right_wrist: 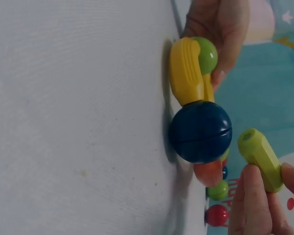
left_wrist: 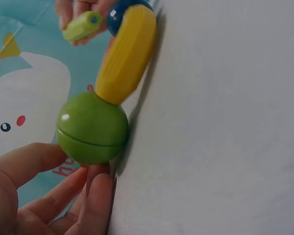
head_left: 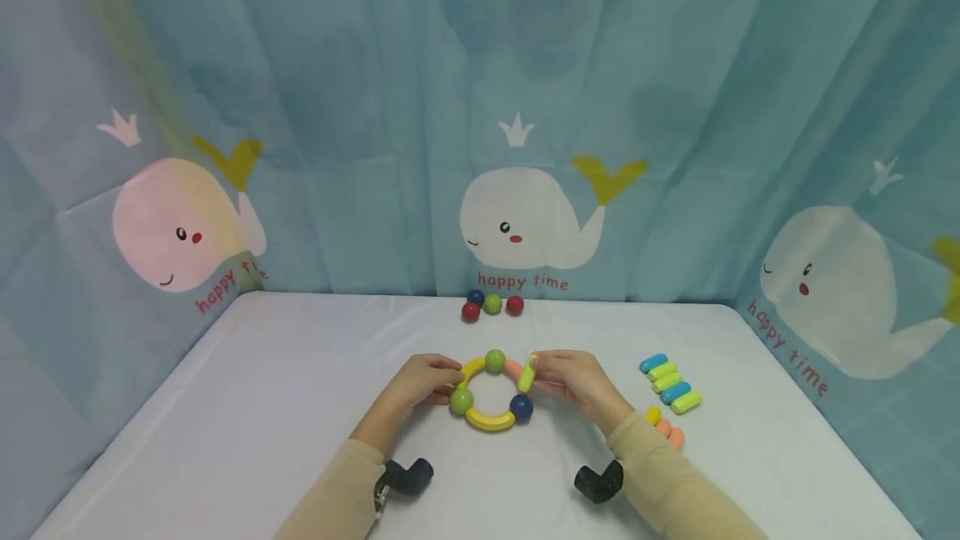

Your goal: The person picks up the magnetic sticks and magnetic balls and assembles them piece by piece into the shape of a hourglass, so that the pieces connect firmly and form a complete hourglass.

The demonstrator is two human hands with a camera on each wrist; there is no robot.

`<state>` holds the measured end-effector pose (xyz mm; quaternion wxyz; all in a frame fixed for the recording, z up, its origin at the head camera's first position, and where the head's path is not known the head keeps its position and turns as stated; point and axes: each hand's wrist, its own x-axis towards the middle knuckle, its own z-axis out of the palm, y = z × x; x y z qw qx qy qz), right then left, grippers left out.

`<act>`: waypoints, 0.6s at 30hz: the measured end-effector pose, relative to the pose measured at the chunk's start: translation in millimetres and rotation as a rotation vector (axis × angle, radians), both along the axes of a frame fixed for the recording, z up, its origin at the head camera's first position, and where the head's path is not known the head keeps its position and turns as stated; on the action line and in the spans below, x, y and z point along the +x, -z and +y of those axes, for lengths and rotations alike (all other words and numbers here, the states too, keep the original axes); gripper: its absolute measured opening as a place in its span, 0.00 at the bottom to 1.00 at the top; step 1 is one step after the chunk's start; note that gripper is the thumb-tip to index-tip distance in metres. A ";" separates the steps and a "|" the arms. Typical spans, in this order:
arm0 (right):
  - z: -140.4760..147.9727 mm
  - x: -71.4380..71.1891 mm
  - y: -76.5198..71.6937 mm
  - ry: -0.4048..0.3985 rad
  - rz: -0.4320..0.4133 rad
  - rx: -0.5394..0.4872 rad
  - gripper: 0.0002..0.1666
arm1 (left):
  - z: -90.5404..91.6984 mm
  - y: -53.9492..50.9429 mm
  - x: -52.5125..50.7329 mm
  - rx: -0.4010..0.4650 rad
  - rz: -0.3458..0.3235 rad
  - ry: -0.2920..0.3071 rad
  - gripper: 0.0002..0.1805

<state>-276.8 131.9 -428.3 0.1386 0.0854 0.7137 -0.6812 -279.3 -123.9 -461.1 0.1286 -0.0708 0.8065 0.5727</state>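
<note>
On the table lies a ring [head_left: 491,422] of balls and curved rods, which look like magnetic building toys. Its rods are yellow and pink; two balls are green, and a dark blue ball [right_wrist: 201,132] sits at the lower right. My left hand [head_left: 426,380] holds the ring's left side, with thumb and fingers at the green ball [left_wrist: 92,128]. Between the thumb and fingers of my right hand [head_left: 573,377] is a short straight yellow-green rod [right_wrist: 260,159]. It is lifted beside the ring's right side, apart from the blue ball.
Several loose red, green and blue balls [head_left: 492,304] lie near the table's far edge. To the right are short blue and yellow-green rods [head_left: 676,391] in a row. Pink and yellow curved rods [head_left: 677,438] lie partly hidden behind the right sleeve. A whale-print curtain [head_left: 360,148] surrounds the table.
</note>
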 end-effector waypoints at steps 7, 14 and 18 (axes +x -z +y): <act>7.5 -3.2 -10.2 0.010 0.008 0.006 0.21 | 10.7 -16.8 -29.7 -0.179 0.022 0.103 0.18; 13.4 -1.2 -12.6 0.010 0.009 -0.015 0.23 | 19.3 -17.8 -37.0 -0.243 0.030 0.167 0.15; 12.1 -0.3 -10.5 0.004 0.016 -0.007 0.22 | 16.4 -15.7 -26.4 -0.252 0.026 0.117 0.15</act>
